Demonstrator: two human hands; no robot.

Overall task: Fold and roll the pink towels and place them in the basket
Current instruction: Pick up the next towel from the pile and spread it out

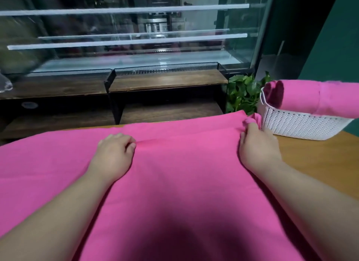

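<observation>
— So, where does the pink towel point(184, 183) lie?

— Spread across the wooden bench point(320, 163), filling most of the lower frame, with its far edge at mid-frame.

— And the hands?

— Both are on it. The left hand point(114, 154), just left of centre, has its fingers curled and pinches a low ridge of cloth between thumb and forefinger. The right hand point(256, 144), right of centre, grips the towel's far right corner, one fingertip tucked under the fabric.

— The basket?

— The white perforated basket point(295, 124) stands on the bench at the right edge of the frame, just beside the right hand. A rolled towel point(310, 97), also pink, lies in it and runs out over its rim toward the right edge.

— What is behind?

— A green leafy plant point(244, 91) sits behind the basket. A dark wooden shelf point(167, 79) with a black mesh rail crosses mid-frame, and a glass display case point(136, 37) fills the upper frame.
</observation>
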